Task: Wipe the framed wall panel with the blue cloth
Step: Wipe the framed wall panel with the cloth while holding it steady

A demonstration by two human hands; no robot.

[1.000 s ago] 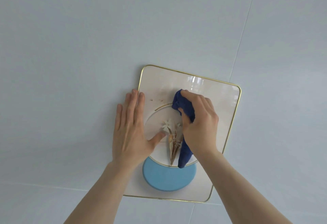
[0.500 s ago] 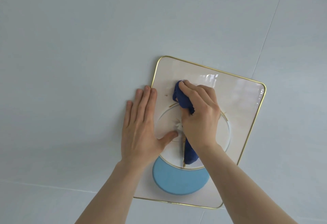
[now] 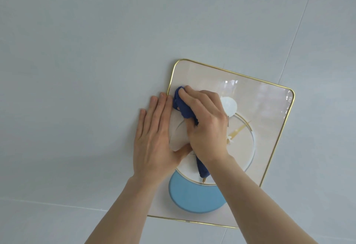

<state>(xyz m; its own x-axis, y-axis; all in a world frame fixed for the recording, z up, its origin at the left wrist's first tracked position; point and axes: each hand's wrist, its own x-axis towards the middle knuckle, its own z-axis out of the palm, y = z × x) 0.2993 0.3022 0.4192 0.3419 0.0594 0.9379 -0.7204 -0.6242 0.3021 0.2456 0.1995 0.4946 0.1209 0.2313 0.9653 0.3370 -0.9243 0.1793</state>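
The right hand (image 3: 207,126) has its grip clenched around the bunched blue cloth (image 3: 183,107), pressing it near the upper left edge of the framed wall panel (image 3: 265,109), right of frame centre. The left hand (image 3: 156,138) lies flat and released across that edge. Wiping looks underway; the right side appears untouched. The panel's long axis runs top to bottom, tilted clockwise
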